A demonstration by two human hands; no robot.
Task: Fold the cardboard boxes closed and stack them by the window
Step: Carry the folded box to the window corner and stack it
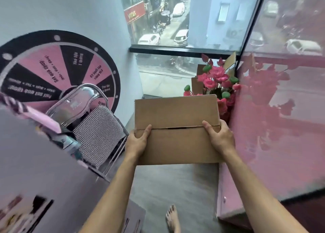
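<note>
Near you, your bare foot (173, 218) stands on the grey floor (175, 185). Your left hand (138, 142) holds the left end of the flat brown cardboard box (176, 113), with the thumb on top near the seam. Your right hand (219, 137) holds the right end the same way. Both grips are closed on the box. I think the box is already folded shut, because the two top flaps meet with only a thin gap.

The box sits in the air between your hands, and its long side runs from left to right. Both hands are just as near to it.

Past the box, on the right, are pink fake flowers (215, 78) and some open brown cardboard (198, 85). Beyond them is the big glass window (163, 74). So the stacking spot lies straight ahead. You likely need to carry the box forward and set it down low.
</note>
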